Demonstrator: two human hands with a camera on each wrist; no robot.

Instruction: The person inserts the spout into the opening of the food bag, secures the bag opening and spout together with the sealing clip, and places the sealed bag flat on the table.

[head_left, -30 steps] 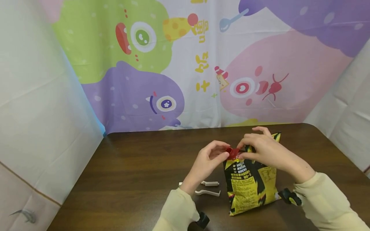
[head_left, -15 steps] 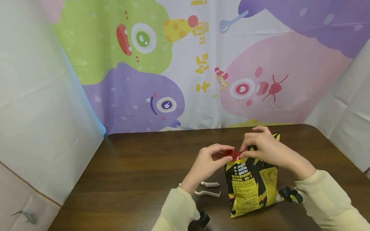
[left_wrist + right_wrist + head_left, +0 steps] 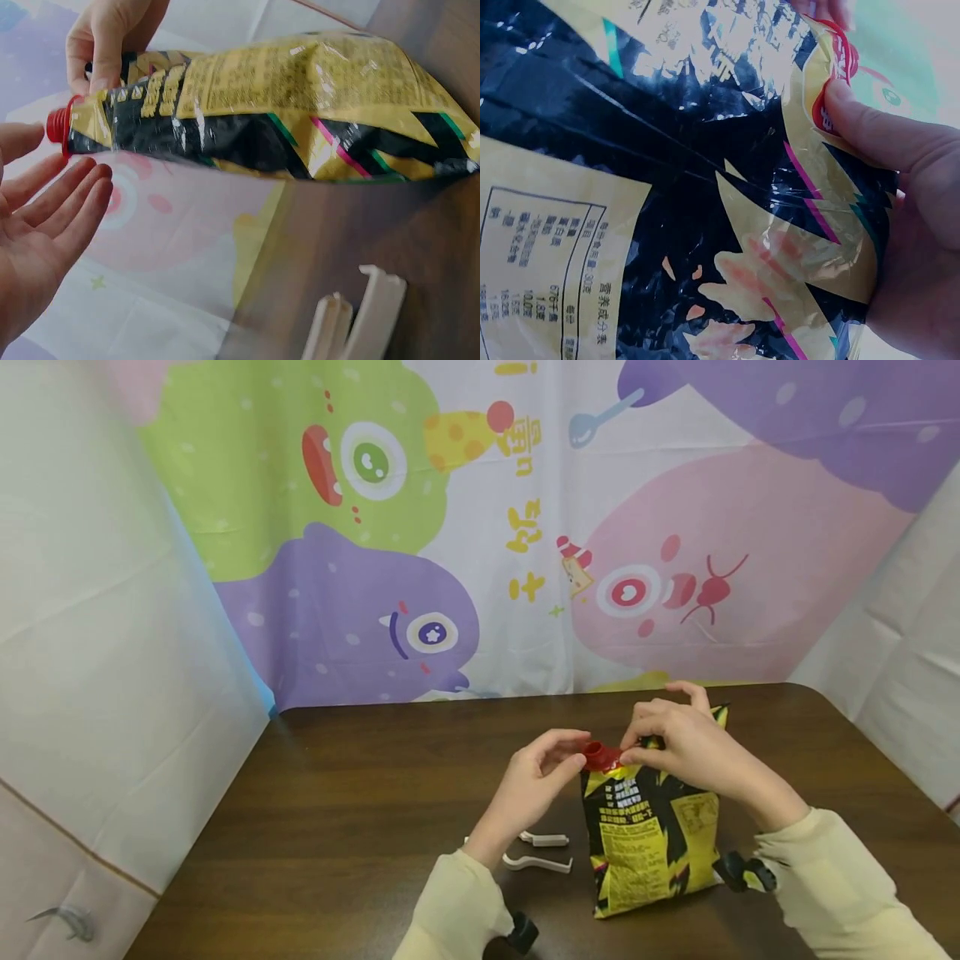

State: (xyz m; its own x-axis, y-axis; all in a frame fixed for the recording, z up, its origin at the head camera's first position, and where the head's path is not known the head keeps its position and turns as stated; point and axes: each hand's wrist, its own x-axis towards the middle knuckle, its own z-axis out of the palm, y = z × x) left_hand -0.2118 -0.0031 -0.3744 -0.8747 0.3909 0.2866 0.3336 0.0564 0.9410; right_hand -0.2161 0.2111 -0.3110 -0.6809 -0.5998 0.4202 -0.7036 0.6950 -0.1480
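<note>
A black and yellow snack bag (image 3: 633, 847) stands tilted on the table, with a red threaded spout (image 3: 597, 755) at its upper left corner. The fingers of my right hand (image 3: 693, 745) pinch the bag's top edge beside the spout; in the right wrist view its thumb (image 3: 877, 135) presses on the red part. My left hand (image 3: 531, 781) is spread at the spout's left side, thumb and forefinger apart. In the left wrist view its thumb tip is right at the spout's mouth (image 3: 55, 125), the forefinger by the red collar, the other fingers loosely extended.
Two white plastic strips (image 3: 545, 840), one with a curved end, lie on the brown wooden table (image 3: 360, 827) left of the bag. A cartoon-printed cloth (image 3: 517, 635) hangs behind the table, and pale cloth walls stand at both sides.
My left fingers have drawn slightly left off the spout, so more of its red neck shows. My right hand keeps its pinch, and the bag has shifted only slightly.
</note>
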